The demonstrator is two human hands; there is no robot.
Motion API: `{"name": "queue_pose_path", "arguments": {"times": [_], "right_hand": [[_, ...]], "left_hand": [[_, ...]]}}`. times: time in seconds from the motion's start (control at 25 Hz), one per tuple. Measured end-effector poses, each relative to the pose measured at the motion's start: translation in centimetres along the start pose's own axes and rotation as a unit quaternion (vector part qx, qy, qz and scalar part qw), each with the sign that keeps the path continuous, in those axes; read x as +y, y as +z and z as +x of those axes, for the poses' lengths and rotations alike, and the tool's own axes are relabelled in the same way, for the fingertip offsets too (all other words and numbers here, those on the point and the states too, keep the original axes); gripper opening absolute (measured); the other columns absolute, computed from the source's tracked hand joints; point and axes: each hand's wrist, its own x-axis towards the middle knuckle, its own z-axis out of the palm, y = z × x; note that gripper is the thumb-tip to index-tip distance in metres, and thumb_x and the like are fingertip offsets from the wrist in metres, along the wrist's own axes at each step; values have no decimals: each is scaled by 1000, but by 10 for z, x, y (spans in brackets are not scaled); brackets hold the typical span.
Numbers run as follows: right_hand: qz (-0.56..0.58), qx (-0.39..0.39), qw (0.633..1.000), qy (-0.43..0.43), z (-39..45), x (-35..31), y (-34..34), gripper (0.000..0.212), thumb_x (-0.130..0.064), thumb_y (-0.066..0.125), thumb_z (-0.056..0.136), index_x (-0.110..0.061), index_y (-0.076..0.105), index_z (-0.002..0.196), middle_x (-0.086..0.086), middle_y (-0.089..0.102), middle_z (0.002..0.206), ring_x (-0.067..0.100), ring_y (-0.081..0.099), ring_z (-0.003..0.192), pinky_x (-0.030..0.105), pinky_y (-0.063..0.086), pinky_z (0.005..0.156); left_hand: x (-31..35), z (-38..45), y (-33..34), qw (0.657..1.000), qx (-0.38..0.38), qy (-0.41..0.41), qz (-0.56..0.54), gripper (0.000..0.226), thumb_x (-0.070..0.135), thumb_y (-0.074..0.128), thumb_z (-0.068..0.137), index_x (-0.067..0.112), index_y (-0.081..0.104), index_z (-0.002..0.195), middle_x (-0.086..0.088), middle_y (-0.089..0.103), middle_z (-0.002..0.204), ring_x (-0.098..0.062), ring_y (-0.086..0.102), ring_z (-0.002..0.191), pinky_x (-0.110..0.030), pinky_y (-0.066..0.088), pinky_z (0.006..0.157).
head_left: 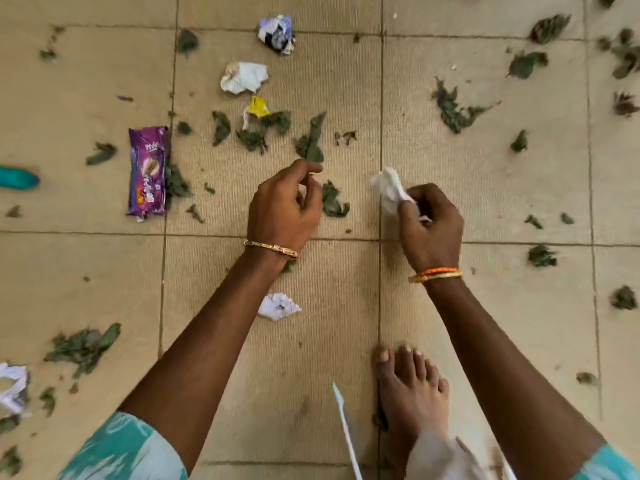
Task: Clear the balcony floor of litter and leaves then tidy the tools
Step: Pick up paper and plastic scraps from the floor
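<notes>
My right hand (431, 223) grips a crumpled white paper (388, 188) above the tan tiled floor (104, 271). My left hand (284, 206) hovers beside it with fingers loosely curled and nothing in it. A green leaf (332, 200) lies just right of the left hand. A purple biscuit wrapper (148, 169) lies to the left. Crumpled white paper (244, 77), a printed paper ball (277, 34) and a yellow scrap (258, 107) lie farther ahead. Another small paper wad (278, 306) sits below my left wrist.
Several green leaves are scattered over the tiles, thick at upper right (453, 109) and lower left (83, 346). A teal object (19, 177) pokes in at the left edge. More crumpled paper (14, 389) lies at lower left. My bare foot (408, 386) stands on the floor.
</notes>
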Motion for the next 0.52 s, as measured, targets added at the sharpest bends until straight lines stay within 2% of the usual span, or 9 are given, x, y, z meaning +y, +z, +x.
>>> {"name": "queue_pose_path", "arguments": {"times": [0.08, 0.12, 0.2, 0.24, 0.28, 0.36, 0.4, 0.48, 0.52], "right_hand": [[106, 12, 991, 75, 9, -15, -2, 12, -14, 50, 80, -12, 55, 69, 7, 53, 64, 24, 48, 58, 35, 44, 53], [135, -15, 986, 93, 16, -24, -4, 12, -13, 51, 80, -13, 54, 69, 6, 52, 63, 22, 48, 57, 34, 43, 51], [164, -108, 973, 118, 28, -45, -9, 10, -5, 57, 85, -12, 54, 78, 5, 56, 66, 14, 53, 57, 26, 45, 48], [173, -145, 967, 116, 31, -55, -11, 13, -2, 60, 85, -12, 53, 83, 5, 59, 67, 11, 57, 57, 23, 46, 48], [181, -175, 962, 110, 32, -62, -13, 17, -1, 62, 85, -13, 51, 84, 4, 62, 67, 8, 60, 58, 20, 48, 50], [187, -228, 951, 94, 24, -72, -13, 17, 0, 64, 84, -13, 54, 81, 0, 66, 63, 5, 64, 59, 19, 50, 54], [203, -253, 941, 95, 16, -73, -10, 15, 3, 61, 85, -11, 57, 81, 1, 67, 63, 6, 65, 60, 21, 53, 56], [233, -295, 919, 118, -5, -74, 0, 13, 7, 57, 86, -5, 62, 88, 6, 68, 70, 10, 66, 64, 26, 58, 65], [208, -307, 923, 108, -18, -73, 7, 14, 5, 57, 86, -6, 64, 91, 6, 68, 73, 12, 66, 66, 29, 58, 69]], "left_hand": [[5, 11, 9, 998, 17, -7, -60, 27, 28, 46, 93, 15, 65, 107, -1, 71, 81, -20, 66, 63, -40, 54, 57], [13, 16, 13, 996, 11, 1, -89, 26, 28, 46, 94, 16, 64, 108, 0, 71, 83, -17, 66, 65, -38, 55, 58], [34, 20, 16, 990, -37, 2, -135, 28, 29, 45, 96, 16, 62, 115, 1, 68, 98, -1, 62, 71, -22, 53, 64], [44, 21, 14, 985, -66, -11, -157, 31, 31, 44, 97, 16, 60, 118, 1, 65, 105, 2, 58, 72, -15, 48, 64], [52, 21, 12, 979, -96, -31, -175, 32, 34, 44, 97, 17, 60, 118, 2, 64, 107, 0, 57, 72, -13, 46, 64], [58, 15, 6, 972, -127, -89, -177, 27, 37, 48, 97, 17, 63, 105, 3, 64, 91, -8, 59, 69, -19, 46, 61], [56, 9, 4, 974, -118, -115, -155, 28, 38, 49, 97, 14, 64, 95, 2, 64, 80, -10, 59, 66, -20, 46, 59], [51, -3, 0, 977, -71, -164, -116, 36, 37, 48, 97, 13, 62, 75, 2, 60, 62, -4, 56, 55, -17, 42, 52], [44, -11, -4, 974, -40, -195, -108, 39, 34, 48, 98, 14, 57, 66, 3, 57, 57, -3, 54, 50, -16, 39, 49]]}}
